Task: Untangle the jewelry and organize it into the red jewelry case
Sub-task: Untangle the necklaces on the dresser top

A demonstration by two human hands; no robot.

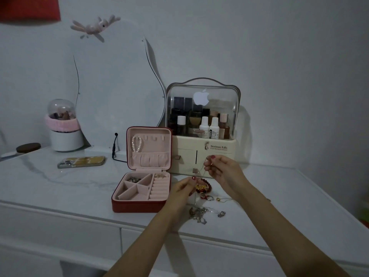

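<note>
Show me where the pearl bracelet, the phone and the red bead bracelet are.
pearl bracelet [137, 143]: head view, on its bead loop hanging in the case lid.
phone [81, 161]: head view, middle of its back, lying flat on the table.
red bead bracelet [205, 181]: head view, on its beads between the hands.

hands [201, 176]: 2 | jewelry case [139, 206]: 1 | phone [81, 161]: 1 | cosmetics organizer [203, 148]: 1

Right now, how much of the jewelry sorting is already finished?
Partly. Done: pearl bracelet hangs in the red jewelry case lid, with pieces in two tray compartments. In hand: right hand and left hand pinch a thin chain. Left: red bead bracelet, rings and tangled silver chains.
</note>
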